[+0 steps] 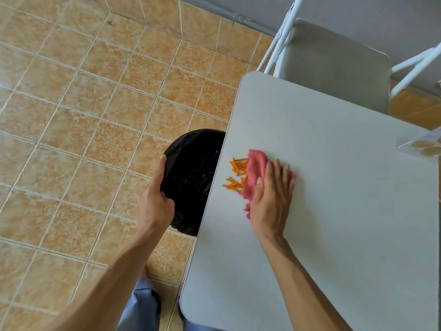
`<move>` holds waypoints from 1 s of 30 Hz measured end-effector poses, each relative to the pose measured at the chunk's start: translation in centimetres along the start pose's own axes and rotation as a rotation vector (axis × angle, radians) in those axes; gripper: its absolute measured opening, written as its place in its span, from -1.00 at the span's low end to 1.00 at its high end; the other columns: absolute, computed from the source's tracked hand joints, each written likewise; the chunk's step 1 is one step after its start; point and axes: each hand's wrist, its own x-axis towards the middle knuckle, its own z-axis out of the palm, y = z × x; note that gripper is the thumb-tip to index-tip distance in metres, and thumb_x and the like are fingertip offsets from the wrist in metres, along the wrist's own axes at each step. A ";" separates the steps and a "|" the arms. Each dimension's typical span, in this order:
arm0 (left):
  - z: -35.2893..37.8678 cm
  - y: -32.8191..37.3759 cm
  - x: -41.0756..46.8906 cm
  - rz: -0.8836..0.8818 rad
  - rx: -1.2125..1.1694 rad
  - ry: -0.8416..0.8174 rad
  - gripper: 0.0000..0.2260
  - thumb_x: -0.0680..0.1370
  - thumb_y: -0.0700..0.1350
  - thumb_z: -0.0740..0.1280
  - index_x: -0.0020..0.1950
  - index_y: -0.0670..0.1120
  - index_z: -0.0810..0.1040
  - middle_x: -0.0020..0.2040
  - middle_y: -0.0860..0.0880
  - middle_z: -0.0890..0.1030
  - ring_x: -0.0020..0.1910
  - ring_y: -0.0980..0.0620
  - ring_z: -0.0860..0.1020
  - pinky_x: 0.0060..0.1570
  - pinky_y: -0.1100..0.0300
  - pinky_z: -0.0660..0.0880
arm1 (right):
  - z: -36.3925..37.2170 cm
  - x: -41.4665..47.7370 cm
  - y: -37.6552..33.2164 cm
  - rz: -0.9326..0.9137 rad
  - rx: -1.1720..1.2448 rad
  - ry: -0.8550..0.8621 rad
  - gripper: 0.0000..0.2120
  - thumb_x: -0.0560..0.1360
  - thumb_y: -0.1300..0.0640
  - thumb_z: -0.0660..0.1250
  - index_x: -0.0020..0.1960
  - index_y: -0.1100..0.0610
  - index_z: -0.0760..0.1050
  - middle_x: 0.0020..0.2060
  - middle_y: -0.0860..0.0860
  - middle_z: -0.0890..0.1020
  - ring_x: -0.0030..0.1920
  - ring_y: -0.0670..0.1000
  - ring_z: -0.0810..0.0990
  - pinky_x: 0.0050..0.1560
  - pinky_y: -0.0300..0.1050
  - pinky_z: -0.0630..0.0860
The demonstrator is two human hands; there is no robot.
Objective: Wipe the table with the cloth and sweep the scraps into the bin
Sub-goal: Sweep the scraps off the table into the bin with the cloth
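Note:
A pink cloth lies on the grey table near its left edge. My right hand presses flat on the cloth. Several orange scraps lie just left of the cloth, close to the table's edge. A bin lined with a black bag stands on the floor, partly tucked under that edge. My left hand grips the bin's near rim, thumb along the rim's left side.
A grey chair with white legs stands at the table's far side. A clear container holding round tan pieces sits at the table's right edge. Orange floor tiles spread to the left. My blue trouser legs show below.

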 end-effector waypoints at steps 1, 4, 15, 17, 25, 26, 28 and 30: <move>0.1 -0.1 -0.1 -0.001 -0.001 -0.001 -0.15 0.46 -0.49 0.11 0.58 0.22 0.09 -0.05 0.04 0.52 -0.37 0.10 0.48 -0.53 0.36 0.35 | 0.5 -0.2 -0.8 -0.007 0.006 0.001 -0.59 0.67 0.16 0.17 0.45 0.32 0.44 0.45 0.23 0.49 0.51 0.29 0.38 0.52 0.31 0.26; 0.4 -0.1 -0.3 0.003 -0.012 0.002 -0.15 0.46 -0.48 0.11 0.58 0.23 0.09 -0.03 0.06 0.52 -0.32 0.13 0.50 -0.46 0.27 0.39 | 1.0 -0.6 -3.7 -0.002 0.060 -0.018 -0.55 0.63 0.13 0.13 0.43 0.32 0.46 0.44 0.23 0.50 0.51 0.28 0.39 0.53 0.30 0.25; 1.7 -0.6 -0.6 -0.005 -0.076 0.013 -0.10 0.40 -0.49 0.10 0.56 0.29 0.10 -0.07 -0.09 0.66 -0.41 -0.10 0.53 -0.53 0.20 0.37 | -1.6 -0.9 -10.2 -0.137 0.363 -0.301 -0.65 0.71 0.14 0.16 0.40 -0.15 0.51 0.31 -0.10 0.63 0.24 0.02 0.64 0.15 0.09 0.64; 1.7 -0.7 -0.7 -0.011 -0.081 0.004 -0.10 0.41 -0.49 0.09 0.56 0.29 0.09 -0.04 0.01 0.59 -0.33 -0.09 0.56 -0.54 0.30 0.35 | -3.2 0.2 -9.2 -0.109 0.302 -0.213 -0.62 0.76 -0.02 0.02 0.20 -0.32 0.59 0.16 -0.28 0.67 -0.15 0.03 0.70 -0.38 -0.05 0.57; 1.5 -0.8 -1.1 -0.052 -0.079 0.012 -0.12 0.44 -0.50 0.09 0.56 0.27 0.09 0.05 0.11 0.49 -0.24 -0.07 0.56 -0.32 0.12 0.53 | -2.1 -2.5 -0.2 0.076 0.031 0.011 -0.54 0.66 0.29 0.09 0.55 0.17 0.33 0.55 0.11 0.38 0.57 0.15 0.30 0.50 0.18 0.35; 1.5 -0.9 -1.1 -0.052 -0.077 0.007 -0.12 0.44 -0.50 0.09 0.56 0.27 0.09 0.03 0.09 0.50 -0.26 -0.08 0.57 -0.39 0.17 0.49 | -1.6 -3.0 -0.3 0.052 -0.032 -0.009 -0.53 0.65 0.27 0.11 0.56 0.19 0.31 0.56 0.17 0.35 0.58 0.22 0.28 0.53 0.21 0.29; 1.5 -1.1 -1.1 -0.050 -0.084 -0.008 -0.12 0.44 -0.50 0.10 0.56 0.28 0.09 0.00 0.07 0.54 -0.32 -0.05 0.54 -0.48 0.31 0.38 | -0.7 -3.4 -1.5 0.035 -0.070 -0.036 -0.51 0.64 0.25 0.16 0.57 0.22 0.29 0.57 0.20 0.33 0.58 0.27 0.27 0.55 0.20 0.26; 1.4 -1.1 -1.2 -0.050 -0.081 -0.018 -0.11 0.43 -0.50 0.10 0.56 0.29 0.09 -0.02 0.07 0.55 -0.37 -0.05 0.53 -0.53 0.34 0.34 | 0.1 -3.4 -2.8 0.022 -0.066 -0.047 -0.50 0.64 0.25 0.16 0.58 0.22 0.28 0.57 0.20 0.32 0.58 0.28 0.24 0.56 0.21 0.24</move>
